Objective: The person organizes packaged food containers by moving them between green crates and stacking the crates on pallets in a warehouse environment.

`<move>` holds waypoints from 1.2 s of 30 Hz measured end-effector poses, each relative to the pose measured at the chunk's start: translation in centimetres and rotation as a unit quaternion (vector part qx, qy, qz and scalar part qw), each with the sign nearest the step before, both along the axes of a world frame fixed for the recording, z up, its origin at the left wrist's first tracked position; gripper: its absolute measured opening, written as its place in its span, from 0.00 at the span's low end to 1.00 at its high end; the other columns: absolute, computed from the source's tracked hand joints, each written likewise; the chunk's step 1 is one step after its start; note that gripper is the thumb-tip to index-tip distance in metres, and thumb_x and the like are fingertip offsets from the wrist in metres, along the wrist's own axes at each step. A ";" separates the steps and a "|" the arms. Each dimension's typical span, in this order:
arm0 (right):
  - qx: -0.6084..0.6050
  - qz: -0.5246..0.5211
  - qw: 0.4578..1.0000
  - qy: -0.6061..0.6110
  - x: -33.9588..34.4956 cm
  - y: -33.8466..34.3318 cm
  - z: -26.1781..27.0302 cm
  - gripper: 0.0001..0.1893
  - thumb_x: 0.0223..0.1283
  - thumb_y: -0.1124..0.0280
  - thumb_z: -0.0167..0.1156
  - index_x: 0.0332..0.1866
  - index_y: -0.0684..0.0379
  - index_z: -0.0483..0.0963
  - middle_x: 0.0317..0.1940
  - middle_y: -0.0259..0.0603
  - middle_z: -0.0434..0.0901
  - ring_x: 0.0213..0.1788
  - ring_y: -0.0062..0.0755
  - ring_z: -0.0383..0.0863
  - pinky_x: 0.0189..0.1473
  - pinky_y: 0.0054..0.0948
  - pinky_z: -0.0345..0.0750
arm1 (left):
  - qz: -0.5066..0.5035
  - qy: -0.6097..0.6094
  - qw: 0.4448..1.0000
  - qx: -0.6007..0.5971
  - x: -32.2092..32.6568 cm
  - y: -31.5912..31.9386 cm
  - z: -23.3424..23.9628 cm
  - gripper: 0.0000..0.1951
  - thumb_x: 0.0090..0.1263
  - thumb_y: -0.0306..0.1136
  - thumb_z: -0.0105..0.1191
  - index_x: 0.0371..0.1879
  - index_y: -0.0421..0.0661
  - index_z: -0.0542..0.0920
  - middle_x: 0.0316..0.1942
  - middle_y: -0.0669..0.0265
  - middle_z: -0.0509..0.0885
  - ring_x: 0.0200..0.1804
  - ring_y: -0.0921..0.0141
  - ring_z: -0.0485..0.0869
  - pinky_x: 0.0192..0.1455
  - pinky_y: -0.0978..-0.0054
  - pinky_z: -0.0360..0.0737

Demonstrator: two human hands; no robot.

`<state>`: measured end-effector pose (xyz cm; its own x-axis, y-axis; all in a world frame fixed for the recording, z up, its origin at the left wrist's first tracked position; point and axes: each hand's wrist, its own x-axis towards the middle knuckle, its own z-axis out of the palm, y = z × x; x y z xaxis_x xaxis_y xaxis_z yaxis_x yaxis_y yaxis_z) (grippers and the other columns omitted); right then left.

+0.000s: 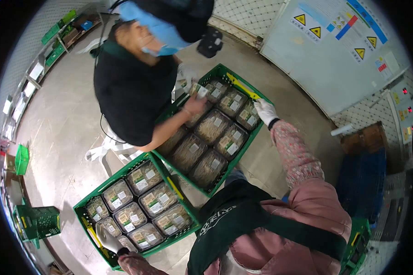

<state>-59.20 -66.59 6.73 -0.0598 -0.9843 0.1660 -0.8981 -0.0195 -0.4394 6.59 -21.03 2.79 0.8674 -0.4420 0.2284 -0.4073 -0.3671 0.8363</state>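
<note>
My left hand, in a white glove, grips the end of a green plastic crate by its yellow handle. Clear-lidded trays of pale, thin-stemmed food, perhaps mushrooms, fill that crate in rows, most with labels. My right hand, also gloved, holds the far rim of a second green crate, beside the end of its yellow handle. Similar trays sit inside; some have a large label and others only a small white one. My fingertips are partly hidden at both rims.
Across the crates, a masked co-worker leans in, holding a labelled tray. More green crates stand at left, near shelving. A pale door with warning signs is at upper right; blue crates stand at right.
</note>
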 end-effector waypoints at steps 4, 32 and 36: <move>0.196 0.056 0.970 0.132 -2.8 -10.2 -7.6 0.26 0.63 0.51 0.43 0.60 0.58 0.65 0.54 0.51 0.73 0.57 0.47 0.71 0.57 0.41 0.68 | 0.073 0.023 0.997 0.006 -14.5 -3.2 6.3 0.13 0.66 0.26 0.51 0.47 0.34 0.78 0.47 0.61 0.81 0.50 0.70 0.77 0.55 0.75 0.72; -0.054 0.186 0.958 -0.213 -9.5 -14.2 0.3 0.10 0.60 0.64 0.57 0.34 0.59 0.67 0.23 0.53 0.75 0.28 0.58 0.76 0.27 0.46 0.69 | -0.168 0.670 0.719 -0.070 -52.3 -52.0 -7.3 0.27 0.63 0.46 0.56 0.57 0.42 0.69 0.51 0.60 0.74 0.43 0.63 0.80 0.44 0.66 0.79; -0.104 0.113 0.958 -0.241 -16.0 -12.8 3.9 0.07 0.61 0.72 0.56 0.35 0.64 0.67 0.28 0.40 0.69 0.32 0.31 0.69 0.39 0.29 0.69 | 0.041 0.732 0.677 -0.072 -53.8 -60.5 -10.5 0.33 0.64 0.49 0.54 0.64 0.48 0.60 0.57 0.52 0.67 0.47 0.55 0.78 0.48 0.56 0.77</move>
